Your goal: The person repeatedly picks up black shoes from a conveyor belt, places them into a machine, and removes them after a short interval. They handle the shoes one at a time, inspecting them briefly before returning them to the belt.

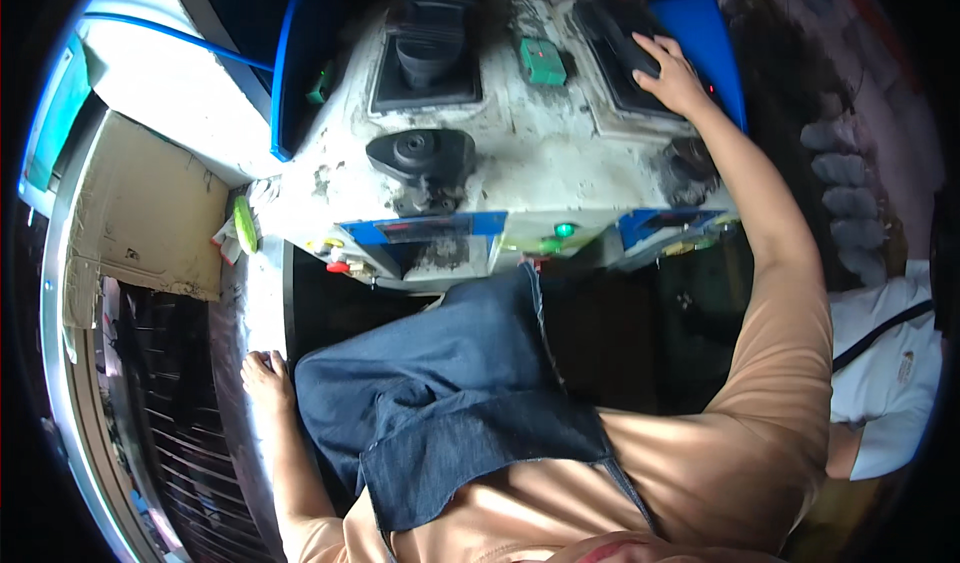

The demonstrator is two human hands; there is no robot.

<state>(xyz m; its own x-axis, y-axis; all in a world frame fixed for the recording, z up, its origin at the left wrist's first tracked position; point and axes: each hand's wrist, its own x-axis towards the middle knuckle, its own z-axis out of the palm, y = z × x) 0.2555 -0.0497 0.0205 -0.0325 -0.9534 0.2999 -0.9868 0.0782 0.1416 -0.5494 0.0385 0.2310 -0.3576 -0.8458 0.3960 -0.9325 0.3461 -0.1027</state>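
Scuffed white worktop (545,168) of a machine, grime all over. Right hand (670,73) reaches to its far right side, fingers spread apart, on or just over a black pad (608,53); true contact can't be confirmed. Pad lies flat in a pale surround, next to a blue panel (712,38). Left hand (268,378) rests on the pale ledge (262,308) at left, fingers bent; can't tell whether it grips anything.

Also up top: green block (542,61) between the stations, black form (430,60) on the left one, black moulded part (420,153) nearer the person. Front face: lit green button (565,230), red button (338,267).

Risks, my judgement: fingers could get pinched if the right station moves while they're there, say from a knee in the dark apron (430,338) bumping a front button. Pad might skew if pressed off-centre by the outstretched arm. Long reach could also drag the sleeve or elbow into the worktop edge. Whether anything overhead moves: too dark to tell.
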